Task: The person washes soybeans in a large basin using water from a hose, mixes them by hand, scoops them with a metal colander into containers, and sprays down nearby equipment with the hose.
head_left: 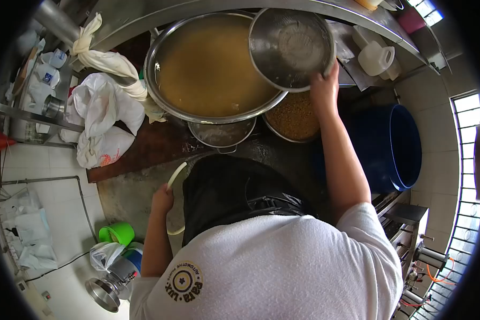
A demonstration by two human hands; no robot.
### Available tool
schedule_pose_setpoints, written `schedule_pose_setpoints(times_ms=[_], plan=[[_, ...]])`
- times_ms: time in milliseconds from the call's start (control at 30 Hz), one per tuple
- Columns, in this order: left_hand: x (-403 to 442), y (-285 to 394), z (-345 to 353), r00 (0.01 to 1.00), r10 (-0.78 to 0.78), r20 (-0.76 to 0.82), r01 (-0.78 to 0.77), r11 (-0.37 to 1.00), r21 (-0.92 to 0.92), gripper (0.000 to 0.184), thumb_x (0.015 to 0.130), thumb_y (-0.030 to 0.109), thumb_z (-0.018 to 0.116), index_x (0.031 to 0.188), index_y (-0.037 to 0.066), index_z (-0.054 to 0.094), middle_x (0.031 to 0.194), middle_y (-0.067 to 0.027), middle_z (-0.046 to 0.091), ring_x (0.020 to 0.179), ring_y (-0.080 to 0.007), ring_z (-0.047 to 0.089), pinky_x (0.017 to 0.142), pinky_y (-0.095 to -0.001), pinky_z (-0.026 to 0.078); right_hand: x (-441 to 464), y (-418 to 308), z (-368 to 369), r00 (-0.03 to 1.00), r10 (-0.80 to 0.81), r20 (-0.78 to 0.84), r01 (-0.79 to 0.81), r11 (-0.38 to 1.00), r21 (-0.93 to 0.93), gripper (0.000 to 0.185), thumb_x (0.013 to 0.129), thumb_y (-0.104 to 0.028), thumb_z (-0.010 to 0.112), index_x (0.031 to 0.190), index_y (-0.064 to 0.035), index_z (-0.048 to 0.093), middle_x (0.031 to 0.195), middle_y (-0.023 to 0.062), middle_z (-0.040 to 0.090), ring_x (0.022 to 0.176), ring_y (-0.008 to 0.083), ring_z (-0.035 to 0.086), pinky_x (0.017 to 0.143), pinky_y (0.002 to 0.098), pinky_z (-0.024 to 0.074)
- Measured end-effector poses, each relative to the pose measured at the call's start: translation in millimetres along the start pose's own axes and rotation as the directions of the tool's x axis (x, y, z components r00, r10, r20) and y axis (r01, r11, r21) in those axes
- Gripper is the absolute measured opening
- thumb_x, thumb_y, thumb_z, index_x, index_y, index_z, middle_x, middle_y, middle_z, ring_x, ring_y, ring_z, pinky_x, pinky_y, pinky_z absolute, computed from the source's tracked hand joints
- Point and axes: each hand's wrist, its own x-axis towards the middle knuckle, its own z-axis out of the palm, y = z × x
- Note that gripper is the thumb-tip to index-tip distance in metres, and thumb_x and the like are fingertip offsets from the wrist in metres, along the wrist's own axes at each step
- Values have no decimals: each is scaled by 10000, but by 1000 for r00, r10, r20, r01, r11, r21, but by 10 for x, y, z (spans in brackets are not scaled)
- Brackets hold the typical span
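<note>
My right hand [324, 88] grips the rim of a round metal bowl [261, 58], which is tilted over the right side of a large metal basin [162, 104]. Cloudy yellowish-brown liquid [208, 69] fills much of that basin. Down by my left side, my left hand [162, 200] is closed around a pale hose [176, 174], whose end points up. A smaller metal pot [224, 134] sits partly hidden under the basin's near edge. Beside it, below the bowl, a container of brown grainy material [293, 117] shows.
A tall blue drum [405, 146] stands at right, near a white plastic jug [376, 58]. White sacks [106, 106] lie at left below a knotted cloth [109, 63]. A green bucket [116, 233] and a metal machine bowl [102, 295] are at lower left. A metal shelf edge [197, 12] crosses the top.
</note>
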Motion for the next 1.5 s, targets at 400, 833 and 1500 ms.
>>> schedule_pose_setpoints(times_ms=[400,833,1500], plan=[[-326,301,-426,937,203,-283,-244,962,-120,371,1012,251,558,1321,57,623,1028,-277,708,1010,-506,666,843,-543,523,143,-587,835,966,-234,110,255,933,-252,806,882,-56,579,1615,-244,303,1548,288,394,1169,511,622,964,531,553],[-724,586,-1154,814,118,-568,-327,903,-281,434,1052,238,578,1415,-1,586,876,-137,670,752,-196,606,718,-345,506,220,-656,1287,897,149,417,12,933,-359,917,907,-79,561,1674,-181,69,1619,264,317,1237,447,626,1041,487,532],[842,2533,-1768,945,175,-277,-205,975,-85,539,1049,213,392,1583,138,407,1041,-281,727,838,-446,707,785,-512,571,223,-279,1148,869,85,488,-9,988,-157,815,884,-108,527,1643,-134,234,1402,301,574,1212,461,625,1052,498,498]])
